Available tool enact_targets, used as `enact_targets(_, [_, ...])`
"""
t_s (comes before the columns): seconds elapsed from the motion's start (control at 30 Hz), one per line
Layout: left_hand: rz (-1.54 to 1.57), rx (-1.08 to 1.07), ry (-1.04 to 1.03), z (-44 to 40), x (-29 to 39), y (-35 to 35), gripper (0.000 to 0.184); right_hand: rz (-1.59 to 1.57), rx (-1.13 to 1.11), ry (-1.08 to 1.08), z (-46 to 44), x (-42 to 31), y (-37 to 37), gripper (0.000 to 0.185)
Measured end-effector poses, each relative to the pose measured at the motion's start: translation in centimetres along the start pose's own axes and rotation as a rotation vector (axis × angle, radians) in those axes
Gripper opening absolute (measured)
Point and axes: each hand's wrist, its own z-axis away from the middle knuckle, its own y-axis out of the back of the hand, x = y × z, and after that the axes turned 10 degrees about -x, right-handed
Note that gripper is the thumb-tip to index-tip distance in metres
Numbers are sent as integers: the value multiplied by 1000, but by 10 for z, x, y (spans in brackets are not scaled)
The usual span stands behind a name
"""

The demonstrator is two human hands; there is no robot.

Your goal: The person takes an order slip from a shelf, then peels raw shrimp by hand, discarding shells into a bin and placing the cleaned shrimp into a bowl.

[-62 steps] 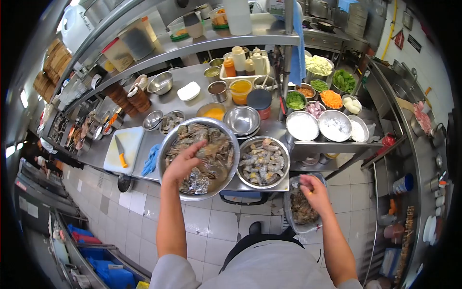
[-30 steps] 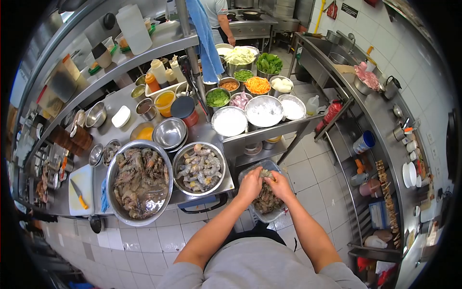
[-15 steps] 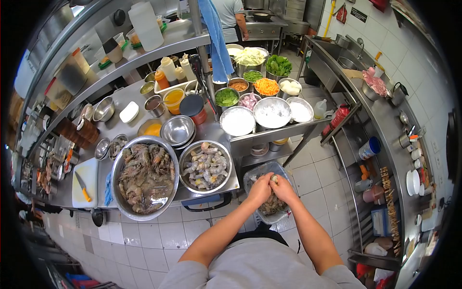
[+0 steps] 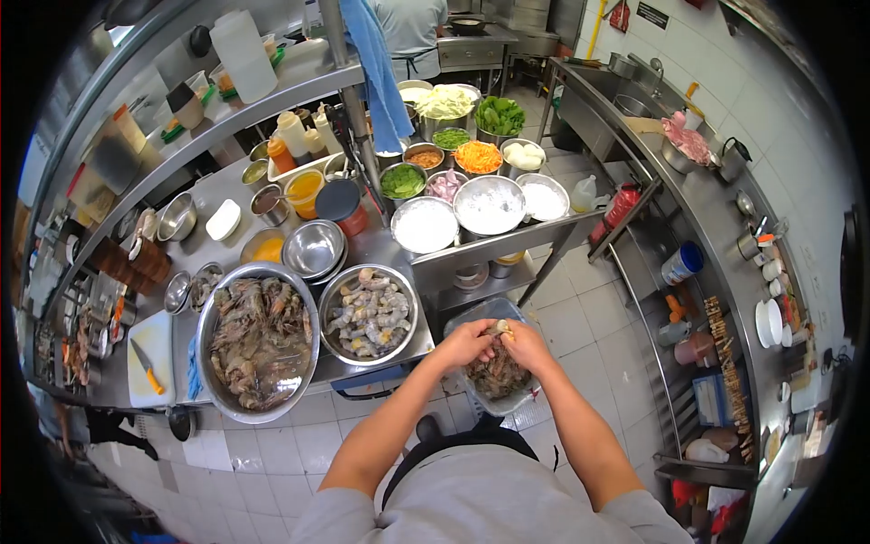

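You've got one shrimp (image 4: pixel 502 326) pinched between both hands, just right of centre in the frame. Your left hand (image 4: pixel 468 344) and right hand (image 4: pixel 524 346) are both curled in with fingertips nearly meeting around it, so most of it is covered. A pale bit pokes out toward the top of the frame; can't tell which end that is, or really read the long axis. Right under your hands is the clear tub (image 4: pixel 498 409), holding a brownish heap (image 4: pixel 494 374) that looks like shells and heads. Left of that, the round steel bowl (image 4: pixel 367 361) is piled with grey peeled shrimp (image 4: pixel 367 322), and beside it the bigger basin (image 4: pixel 258 419) has whole shrimp (image 4: pixel 258 317) sitting in murky liquid. Up above your hands, three round bowls (image 4: pixel 424 251) hold white powder (image 4: pixel 489 201). Edge-wise, the basin's rim hangs over the front of the steel counter (image 4: pixel 420 344), and the counter's right corner ends just left of your left hand. Your hands are past that corner, over the tub, with tiled floor (image 4: pixel 589 317) stretching off to the right.
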Motion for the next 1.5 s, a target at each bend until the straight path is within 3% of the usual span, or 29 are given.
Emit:
enact_targets(0.07, [74, -92, -12, 3, 5, 6, 45, 3, -35, -23, -2, 2, 5, 24])
enact_targets(0.13, [250, -185, -6, 15, 25, 0, 46, -364, -51, 22, -4, 6, 6, 24])
enact_targets(0.17, [249, -187, -6, 14, 24, -1, 46, -364, -50, 22, -5, 6, 2, 24])
enact_targets(0.23, [412, -199, -131, 6, 19, -5, 47, -698, -41, -60, -8, 14, -9, 24])
enact_targets(0.37, [346, -188, -99, 0, 7, -10, 47, -460, 16, -282, -28, 44, -21, 27])
enact_targets(0.4, [321, -184, -81, 1, 7, -13, 47, -463, 20, -283, -30, 53, -22, 27])
enact_targets(0.47, [295, -182, -58, 1, 9, -16, 48, -113, 119, -205, -34, 80, -28, 25])
enact_targets(0.53, [-61, 27, -9, 0, 10, -19, 54, -77, -1, -224, -27, 74, -20, 27])
enact_targets(0.57, [-57, 30, -10, -3, 2, -18, 54, -38, -121, -242, -23, 71, -16, 34])
enact_targets(0.63, [-635, 355, -237, -11, -16, -13, 67, 4, -94, -201, -17, 79, -16, 42])
enact_targets(0.7, [-606, 394, -177, -10, -14, -15, 70, 40, -63, -160, -17, 77, -14, 52])
enact_targets(0.77, [-576, 423, -116, -10, -14, -17, 73, -768, -119, -109, -12, 50, 1, 58])
enact_targets(0.8, [-658, 447, -180, -13, -19, -16, 77, -769, -115, -111, -9, 37, 4, 58])
enact_targets(0.9, [-679, 445, -255, -16, -19, -16, 77, -679, -156, 68, -3, 13, 8, 58])
enact_targets(0.97, [-616, 425, -264, -15, -14, -9, 72, -179, -49, 170, -2, 6, 16, 50])
enact_targets(1.03, [-31, 159, 134, -7, -10, 7, 48, -178, -27, 118, 2, -4, 23, 45])
enact_targets(1.07, [-30, 162, 137, -2, -9, 12, 48, -177, -4, 65, 4, -9, 26, 39])
enact_targets(1.13, [340, 143, 194, 3, -13, 20, 25, -117, -81, 52, 9, -23, 31, 36])
enact_targets(1.2, [324, 108, 185, 6, -15, 20, 25, -53, -157, 37, 9, -28, 28, 33])
enact_targets(1.27, [324, 42, 244, 8, -14, 19, 19, 129, -62, 295, 9, -26, 20, 28])
enact_targets(1.4, [346, 70, 299, 12, -14, 21, 18, 226, -53, 357, 3, -24, 8, 23])
enact_targets(1.5, [357, 59, 349, 14, -17, 23, 18, 370, -173, 288, 7, -37, 10, 21])
